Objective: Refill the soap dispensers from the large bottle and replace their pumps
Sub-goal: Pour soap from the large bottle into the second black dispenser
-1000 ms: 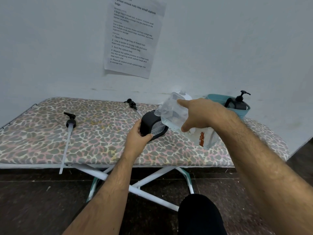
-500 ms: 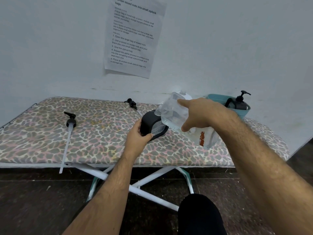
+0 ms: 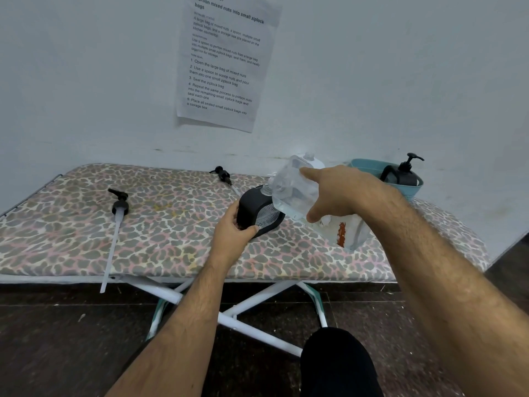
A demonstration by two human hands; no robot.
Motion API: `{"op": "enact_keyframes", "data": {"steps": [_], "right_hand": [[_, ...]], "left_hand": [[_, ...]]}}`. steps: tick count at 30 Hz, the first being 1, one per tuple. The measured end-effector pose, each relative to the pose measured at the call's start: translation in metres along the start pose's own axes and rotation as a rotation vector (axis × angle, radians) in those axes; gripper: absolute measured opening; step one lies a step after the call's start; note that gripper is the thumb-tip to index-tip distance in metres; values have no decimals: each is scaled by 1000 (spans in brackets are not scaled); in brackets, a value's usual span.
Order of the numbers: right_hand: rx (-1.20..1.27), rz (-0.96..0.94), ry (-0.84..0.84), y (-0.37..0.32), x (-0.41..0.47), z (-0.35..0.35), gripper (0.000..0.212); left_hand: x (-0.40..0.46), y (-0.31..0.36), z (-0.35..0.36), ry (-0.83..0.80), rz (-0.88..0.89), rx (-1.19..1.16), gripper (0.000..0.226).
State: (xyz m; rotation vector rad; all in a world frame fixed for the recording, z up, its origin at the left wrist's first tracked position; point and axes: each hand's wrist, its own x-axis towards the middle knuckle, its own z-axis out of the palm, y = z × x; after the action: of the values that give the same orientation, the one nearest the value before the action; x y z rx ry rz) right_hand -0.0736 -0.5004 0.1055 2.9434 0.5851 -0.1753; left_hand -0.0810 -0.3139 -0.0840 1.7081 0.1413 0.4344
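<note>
Nothing has moved since earlier frames: right hand (image 3: 340,193) still grips the tilted large bottle (image 3: 294,193), neck down against the mouth of the black dispenser (image 3: 259,210), which the left hand (image 3: 232,233) still holds with curled fingers. Dispenser sits mid-board, back from the front edge of the ironing board (image 3: 171,253). One loose pump (image 3: 118,207) lies left, tube overhanging the front edge; second pump (image 3: 221,174) near the wall. Open board between them. Teal basket (image 3: 369,166) at right end holds another dispenser (image 3: 402,173).
</note>
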Motion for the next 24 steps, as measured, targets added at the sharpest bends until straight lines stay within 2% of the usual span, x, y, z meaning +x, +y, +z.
{"op": "enact_keyframes", "data": {"steps": [24], "right_hand": [[8,6,-5,-2,-2,-2,99]], "left_hand": [[1,-1,1,1,2,-15,64]]}}
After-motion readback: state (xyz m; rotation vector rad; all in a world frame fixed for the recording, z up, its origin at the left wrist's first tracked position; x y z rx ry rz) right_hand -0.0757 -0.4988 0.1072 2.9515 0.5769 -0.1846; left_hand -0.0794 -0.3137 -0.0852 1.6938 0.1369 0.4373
